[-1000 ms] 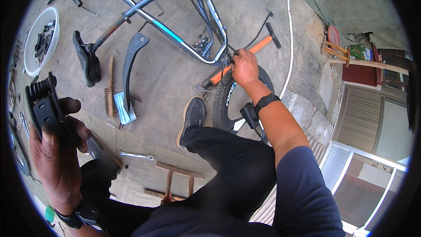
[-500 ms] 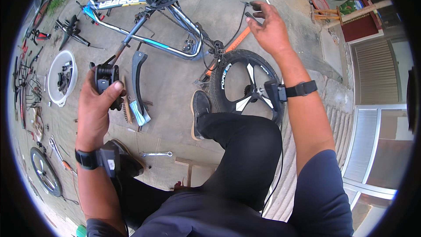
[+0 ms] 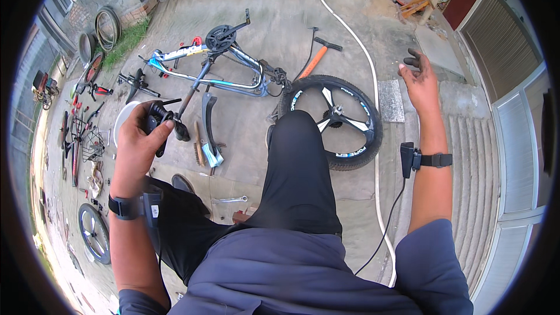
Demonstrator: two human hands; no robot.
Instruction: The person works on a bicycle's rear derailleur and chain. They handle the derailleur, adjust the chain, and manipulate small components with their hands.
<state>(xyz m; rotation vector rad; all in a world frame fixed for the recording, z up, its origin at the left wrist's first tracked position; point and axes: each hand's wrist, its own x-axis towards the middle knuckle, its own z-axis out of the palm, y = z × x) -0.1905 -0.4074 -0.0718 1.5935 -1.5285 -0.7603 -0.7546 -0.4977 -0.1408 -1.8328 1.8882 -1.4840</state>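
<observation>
My left hand (image 3: 140, 143) holds a black ribbed bicycle component (image 3: 156, 118), its thumb pressed on it, in front of a white basin (image 3: 121, 115). My right hand (image 3: 419, 81) is raised at the right, empty, fingers loosely apart. A blue-and-silver bicycle frame (image 3: 230, 81) with crank and chain lies on the concrete ahead. Beside its rear end a black wheel (image 3: 356, 99) with three white-marked spokes lies under my bent knee's far side. An orange pump (image 3: 312, 61) is behind the wheel. A curved black mudguard (image 3: 209, 114), a wooden brush (image 3: 198, 149) and a blue mask (image 3: 213, 154) lie left of my knee.
Another wheel (image 3: 93, 233), scattered bike parts and tools are at left; a wrench (image 3: 230, 200) lies by my foot. A white hose (image 3: 373, 64) runs along the right, beside ribbed concrete (image 3: 466, 186) and glazed doors (image 3: 516, 157). Coiled tyres (image 3: 108, 26) lean at a back wall.
My right hand has left the chain area by the wheel, rising rightward with opened fingers. My left hand still holds the black component. My view has widened, showing more yard and back wall.
</observation>
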